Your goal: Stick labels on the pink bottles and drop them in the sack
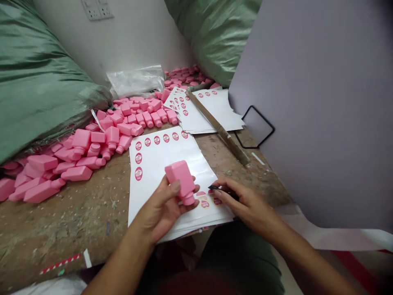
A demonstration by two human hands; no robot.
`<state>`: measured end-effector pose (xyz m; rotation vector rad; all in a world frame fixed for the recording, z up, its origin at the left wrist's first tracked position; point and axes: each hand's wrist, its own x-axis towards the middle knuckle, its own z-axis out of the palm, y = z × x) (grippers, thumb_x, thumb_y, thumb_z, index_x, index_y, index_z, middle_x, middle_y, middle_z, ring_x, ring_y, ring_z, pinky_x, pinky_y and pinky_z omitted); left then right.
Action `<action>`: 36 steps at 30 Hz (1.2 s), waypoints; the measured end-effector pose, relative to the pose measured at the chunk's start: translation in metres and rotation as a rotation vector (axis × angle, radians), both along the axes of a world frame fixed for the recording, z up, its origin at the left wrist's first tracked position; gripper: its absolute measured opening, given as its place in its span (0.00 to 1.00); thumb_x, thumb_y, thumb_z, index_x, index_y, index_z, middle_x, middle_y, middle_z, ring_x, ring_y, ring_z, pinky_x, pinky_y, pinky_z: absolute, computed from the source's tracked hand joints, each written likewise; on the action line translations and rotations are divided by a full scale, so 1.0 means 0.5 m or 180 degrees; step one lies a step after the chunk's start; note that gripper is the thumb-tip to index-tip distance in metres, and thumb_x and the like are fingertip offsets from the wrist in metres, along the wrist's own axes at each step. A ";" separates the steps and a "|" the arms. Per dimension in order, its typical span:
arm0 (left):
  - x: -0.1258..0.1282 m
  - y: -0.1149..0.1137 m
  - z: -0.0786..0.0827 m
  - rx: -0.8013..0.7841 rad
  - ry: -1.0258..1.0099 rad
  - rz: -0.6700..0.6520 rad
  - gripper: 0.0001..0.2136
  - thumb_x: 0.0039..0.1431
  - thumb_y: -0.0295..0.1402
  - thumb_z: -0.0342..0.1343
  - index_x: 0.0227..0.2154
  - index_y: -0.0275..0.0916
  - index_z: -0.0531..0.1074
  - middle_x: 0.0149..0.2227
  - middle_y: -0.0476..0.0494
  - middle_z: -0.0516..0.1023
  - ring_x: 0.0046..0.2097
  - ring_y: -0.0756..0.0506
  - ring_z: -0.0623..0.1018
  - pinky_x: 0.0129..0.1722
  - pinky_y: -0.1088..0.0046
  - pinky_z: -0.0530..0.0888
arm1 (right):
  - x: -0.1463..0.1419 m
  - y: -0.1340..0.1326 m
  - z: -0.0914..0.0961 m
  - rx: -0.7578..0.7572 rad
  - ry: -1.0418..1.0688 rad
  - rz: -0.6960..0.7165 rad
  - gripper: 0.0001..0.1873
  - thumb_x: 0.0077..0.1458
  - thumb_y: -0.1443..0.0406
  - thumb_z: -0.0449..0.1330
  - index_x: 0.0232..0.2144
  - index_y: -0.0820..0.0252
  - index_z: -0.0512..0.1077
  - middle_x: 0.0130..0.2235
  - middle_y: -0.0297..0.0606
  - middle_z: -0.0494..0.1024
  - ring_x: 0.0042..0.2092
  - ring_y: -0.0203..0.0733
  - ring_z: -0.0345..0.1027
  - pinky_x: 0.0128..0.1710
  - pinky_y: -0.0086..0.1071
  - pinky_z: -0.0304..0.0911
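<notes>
My left hand [159, 209] is closed round a pink plastic bottle [181, 179], held neck-down over a white sticker sheet [159, 157]. My right hand [245, 203] pinches a thin black tool [222, 190] whose tip points at the round pink stickers [205, 203] along the sheet's near edge. More pink stickers run along the sheet's top and left edges. The sheet lies on a stack of similar sheets at the front of a worn brown table [76, 217].
A heap of pink bottles [92, 143] covers the table's left and back. More sticker sheets [208, 110] lie further back under a long wooden stick [217, 129]. Green sacks [33, 82] stand left and behind. A grey board [322, 110] stands on the right.
</notes>
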<state>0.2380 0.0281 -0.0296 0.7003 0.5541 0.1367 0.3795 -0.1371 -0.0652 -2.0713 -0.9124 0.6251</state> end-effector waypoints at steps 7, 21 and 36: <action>0.033 -0.014 -0.031 -0.0082 0.0297 0.0200 0.16 0.53 0.27 0.62 0.45 0.37 0.69 0.44 0.39 0.76 0.47 0.41 0.77 0.46 0.57 0.76 | -0.026 0.019 -0.002 -0.0312 -0.1330 0.0220 0.09 0.58 0.62 0.51 0.36 0.55 0.71 0.33 0.36 0.80 0.34 0.45 0.73 0.34 0.36 0.58; 0.033 -0.007 -0.025 -0.0292 0.0358 0.0331 0.15 0.54 0.29 0.60 0.45 0.35 0.70 0.53 0.34 0.73 0.57 0.36 0.71 0.50 0.51 0.75 | -0.047 0.025 -0.004 -0.0427 -0.1982 0.0251 0.08 0.58 0.64 0.51 0.32 0.55 0.70 0.30 0.36 0.80 0.31 0.44 0.72 0.34 0.37 0.51; 0.029 0.002 -0.037 -0.0660 0.0175 0.0580 0.18 0.55 0.28 0.58 0.49 0.29 0.68 0.50 0.30 0.75 0.53 0.38 0.75 0.55 0.62 0.71 | -0.032 0.027 -0.004 -0.0259 -0.1621 0.0166 0.08 0.55 0.63 0.52 0.31 0.54 0.71 0.28 0.34 0.80 0.28 0.43 0.69 0.31 0.36 0.52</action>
